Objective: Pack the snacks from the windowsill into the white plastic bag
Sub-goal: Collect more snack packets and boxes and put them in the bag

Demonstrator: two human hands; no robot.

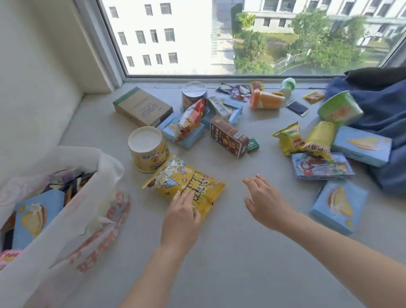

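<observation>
The white plastic bag (60, 243) with red print stands open at the left of the windowsill, and a blue box (36, 217) and other packets lie inside it. A yellow snack packet (187, 182) lies flat in front of me. My left hand (180, 223) rests on its near edge with fingers spread over it. To the right of the packet my right hand (265, 201) hovers above the sill, fingers relaxed, holding nothing. Several more snacks lie scattered beyond, among them a yellow paper tub (147, 149) and a brown box (228, 136).
A cardboard box (142, 107) sits near the window corner. Blue boxes (340, 206) and yellow packets (290, 138) lie to the right, beside a blue blanket (405, 139). A green cup (338, 108) leans against the blanket. The wall bounds the sill on the left.
</observation>
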